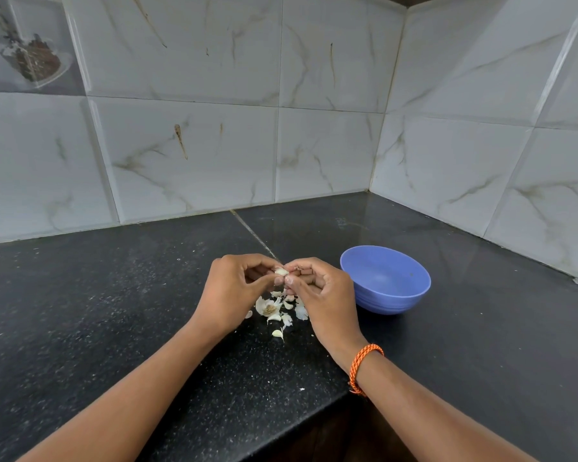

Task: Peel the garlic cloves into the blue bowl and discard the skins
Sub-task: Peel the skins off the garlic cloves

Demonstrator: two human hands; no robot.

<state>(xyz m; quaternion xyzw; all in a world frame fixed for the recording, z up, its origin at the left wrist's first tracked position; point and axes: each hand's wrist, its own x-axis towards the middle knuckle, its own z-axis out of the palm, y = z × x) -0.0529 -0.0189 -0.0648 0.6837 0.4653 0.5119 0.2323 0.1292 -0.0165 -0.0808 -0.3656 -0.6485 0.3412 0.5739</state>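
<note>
- I see the garlic clove [281, 271] held up above the counter, pinched between the fingertips of both hands, just left of the blue bowl and above the pile of garlic pieces.
- My left hand [237, 288] has its fingers curled in, with thumb and fingertips clamped on the left side of the clove.
- My right hand [317, 288] is curled the same way, its thumb and forefinger nipping the right end of the clove; the two thumbs nearly touch under it.
- The blue bowl [385, 279] stands upright on the counter just to the right of my right hand, close to its knuckles but apart from them. I can see down to its bottom, and the inside shows only bare blue plastic; no cloves lie in it.
- Below the hands, on the counter, lies a loose pile of garlic skins and cloves [278, 308]: a pale root end with papery skin around it, several white flakes, and one small clove [278, 334] a little nearer to me. I cannot tell which of the pieces are peeled.
- An orange braided band [364, 366] sits on my right wrist.
- The black speckled countertop [114, 311] carries all of this and runs into a corner of grey marbled wall tiles [281, 95]; one tile at the upper left bears a printed picture of a bowl of spices [34, 58].
</note>
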